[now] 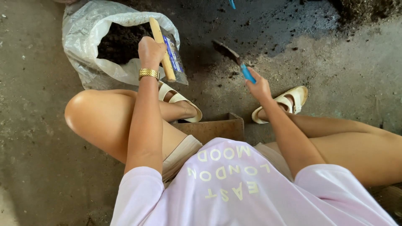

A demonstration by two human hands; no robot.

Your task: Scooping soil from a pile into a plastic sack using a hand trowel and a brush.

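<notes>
Soil [121,42], dark and crumbly, fills an open white woven sack [79,37] on the concrete floor [33,125], up and to the left of the seated person. The left hand [150,52] is closed around a pale wooden handle [162,48] that slants over the sack's mouth; the tool's working end is hidden, probably down in the soil. A gold watch [149,74] sits on that wrist. The right hand [259,86] grips the blue handle of a small trowel [232,58], its dark blade pointing up and left, clear of the sack and held above loose soil scattered on the floor. Both feet wear cream sandals [289,100], one beside the sack, the other near the right hand. A low wooden box [217,127] lies between the knees. The person wears a pale pink shirt [234,188].
</notes>
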